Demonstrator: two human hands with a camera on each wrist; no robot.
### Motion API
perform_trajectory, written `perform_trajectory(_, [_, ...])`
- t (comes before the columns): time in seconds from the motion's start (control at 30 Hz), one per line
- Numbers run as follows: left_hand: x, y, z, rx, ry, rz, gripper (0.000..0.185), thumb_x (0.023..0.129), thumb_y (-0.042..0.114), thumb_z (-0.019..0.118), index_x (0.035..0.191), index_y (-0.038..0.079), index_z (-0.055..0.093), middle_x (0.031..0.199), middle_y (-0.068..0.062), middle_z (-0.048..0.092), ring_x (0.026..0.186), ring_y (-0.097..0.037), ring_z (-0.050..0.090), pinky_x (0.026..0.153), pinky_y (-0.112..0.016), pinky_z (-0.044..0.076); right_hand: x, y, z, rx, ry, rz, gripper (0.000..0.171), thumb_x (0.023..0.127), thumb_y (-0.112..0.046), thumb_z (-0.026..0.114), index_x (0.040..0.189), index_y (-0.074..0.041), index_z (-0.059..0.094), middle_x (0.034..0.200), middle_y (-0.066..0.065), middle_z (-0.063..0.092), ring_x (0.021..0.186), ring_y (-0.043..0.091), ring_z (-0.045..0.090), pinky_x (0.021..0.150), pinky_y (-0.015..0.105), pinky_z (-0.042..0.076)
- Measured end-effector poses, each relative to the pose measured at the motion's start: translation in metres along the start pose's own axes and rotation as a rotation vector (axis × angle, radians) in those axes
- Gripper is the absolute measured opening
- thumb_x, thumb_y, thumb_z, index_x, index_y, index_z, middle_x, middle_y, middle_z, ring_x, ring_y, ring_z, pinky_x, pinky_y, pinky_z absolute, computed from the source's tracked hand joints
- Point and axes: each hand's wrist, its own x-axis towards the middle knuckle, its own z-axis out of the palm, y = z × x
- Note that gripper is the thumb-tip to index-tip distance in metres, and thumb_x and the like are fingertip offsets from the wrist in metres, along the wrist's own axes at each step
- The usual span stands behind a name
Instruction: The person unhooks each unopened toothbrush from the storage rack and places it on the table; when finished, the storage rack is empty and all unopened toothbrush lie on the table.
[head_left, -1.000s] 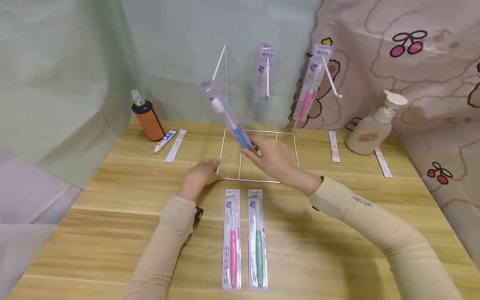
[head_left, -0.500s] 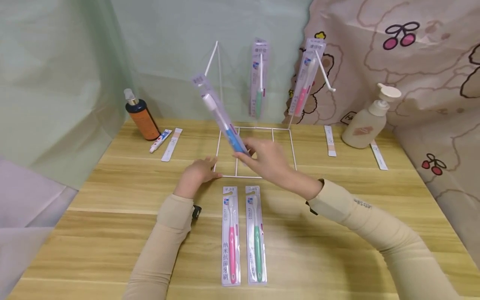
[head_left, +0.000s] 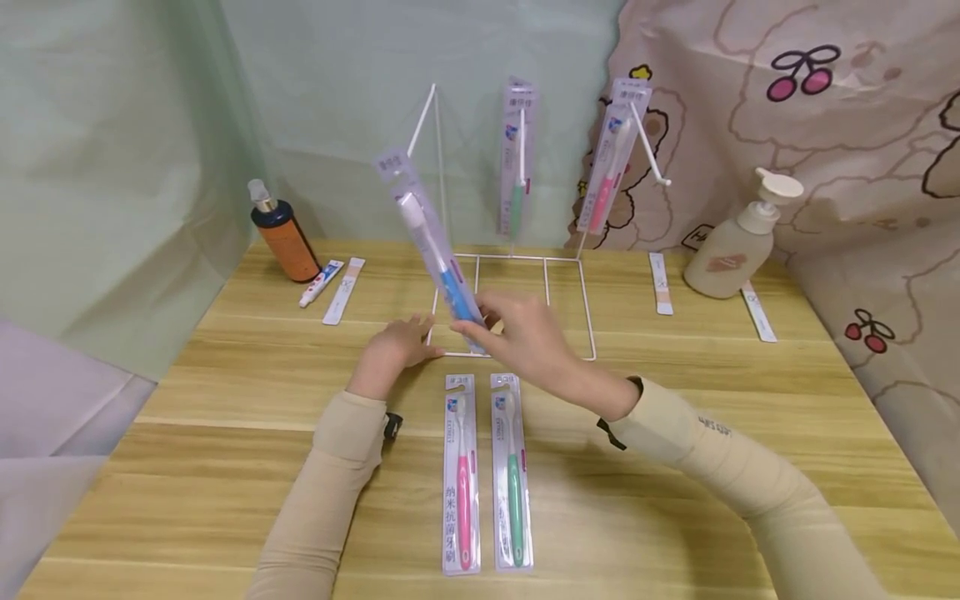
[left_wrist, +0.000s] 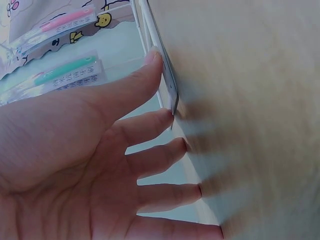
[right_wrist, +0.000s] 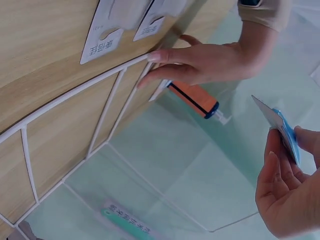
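Note:
In the head view, my right hand [head_left: 525,337] pinches the lower end of a packaged toothbrush [head_left: 438,250] with a blue handle. The package tilts, its top in front of the left hook [head_left: 422,121] of a white wire rack [head_left: 590,308]; whether the hook passes through it cannot be told. My left hand [head_left: 397,346] rests at the rack base's front left corner, fingers straight and spread on the table, thumb [left_wrist: 150,65] against the wire in the left wrist view. Packaged toothbrushes hang from the other hooks, green-handled [head_left: 517,200] in the middle and pink-handled [head_left: 603,196] on the right.
Two packaged toothbrushes, pink [head_left: 462,500] and green [head_left: 513,500], lie on the table before the rack. At left stand an orange-and-black bottle [head_left: 288,246], a small tube [head_left: 321,283] and a flat sachet [head_left: 344,292]. At right are a pump bottle [head_left: 727,258] and sachets [head_left: 660,283].
My right hand has shifted slightly left and down with the blue toothbrush package, which stays tilted by the left hook. The left hand keeps its place at the rack corner.

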Motion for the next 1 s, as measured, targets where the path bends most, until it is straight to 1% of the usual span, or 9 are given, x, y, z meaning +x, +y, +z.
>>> perform_trajectory(0.23, [0.000,-0.001,0.001,-0.001,-0.003,-0.003,0.070,0.096,0.039,0.048,0.149,0.008,0.014,0.154,-0.020,0.011,0.136,-0.048,0.015,0.109,-0.059,0.021,-0.009,-0.007,-0.009,0.012,0.013,0.032,0.020,0.085,-0.027,0.069,0.094,-0.009,0.069,0.075,-0.004,0.069,0.064,0.002,0.061,0.046,0.018,0.045])
perform_trajectory(0.37, [-0.001,-0.001,0.001,-0.001,-0.006,-0.013,0.070,0.096,0.039,0.048,0.149,0.009,0.014,0.154,-0.020,0.011,0.136,-0.048,0.014,0.109,-0.059,0.021,-0.008,-0.010,-0.013,0.005,0.007,0.024,0.022,0.086,-0.028,0.068,0.096,-0.009,0.069,0.076,-0.004,0.069,0.064,0.002,0.060,0.044,0.019,0.043])
perform_trajectory(0.5, [-0.001,0.000,0.000,0.004,0.001,-0.007,0.070,0.096,0.039,0.048,0.149,0.009,0.015,0.153,-0.020,0.012,0.136,-0.048,0.016,0.109,-0.058,0.022,-0.011,-0.012,-0.017,0.000,-0.003,0.027,0.021,0.085,-0.028,0.069,0.094,-0.010,0.069,0.078,-0.004,0.069,0.065,0.002,0.060,0.045,0.020,0.043])
perform_trajectory(0.63, [0.000,0.001,0.000,0.010,0.011,-0.003,0.070,0.096,0.040,0.049,0.149,0.009,0.016,0.153,-0.020,0.013,0.135,-0.048,0.018,0.109,-0.057,0.024,-0.022,-0.010,-0.021,-0.013,-0.031,0.044,0.018,0.084,-0.027,0.070,0.092,-0.010,0.068,0.079,-0.003,0.069,0.066,0.003,0.061,0.045,0.019,0.044])
perform_trajectory(0.73, [0.001,0.002,0.000,0.012,0.006,-0.012,0.070,0.096,0.040,0.049,0.149,0.009,0.015,0.153,-0.020,0.013,0.135,-0.048,0.017,0.109,-0.058,0.023,-0.033,-0.005,-0.024,-0.001,-0.074,0.087,0.018,0.084,-0.025,0.070,0.093,-0.010,0.067,0.081,-0.001,0.070,0.067,0.005,0.062,0.045,0.019,0.045])
perform_trajectory(0.77, [0.001,0.002,0.000,0.014,0.004,-0.013,0.070,0.096,0.040,0.049,0.149,0.009,0.015,0.153,-0.020,0.013,0.135,-0.049,0.017,0.109,-0.058,0.023,-0.039,-0.003,-0.026,0.012,-0.094,0.114,0.018,0.084,-0.024,0.070,0.094,-0.009,0.067,0.081,-0.001,0.070,0.066,0.006,0.062,0.046,0.019,0.046])
perform_trajectory(0.9, [0.002,0.002,0.000,0.030,0.002,-0.010,0.071,0.095,0.040,0.049,0.149,0.009,0.015,0.153,-0.021,0.013,0.135,-0.049,0.018,0.108,-0.059,0.023,-0.061,0.005,-0.033,0.089,-0.178,0.233,0.020,0.085,-0.023,0.069,0.096,-0.007,0.065,0.080,0.000,0.069,0.063,0.006,0.059,0.051,0.021,0.051])
perform_trajectory(1.0, [0.003,0.002,0.001,0.035,0.005,-0.005,0.071,0.095,0.039,0.049,0.149,0.008,0.016,0.152,-0.022,0.013,0.134,-0.049,0.019,0.108,-0.059,0.024,-0.077,0.013,-0.035,0.131,-0.235,0.284,0.022,0.086,-0.023,0.068,0.097,-0.005,0.063,0.081,0.002,0.070,0.062,0.006,0.059,0.054,0.021,0.052])
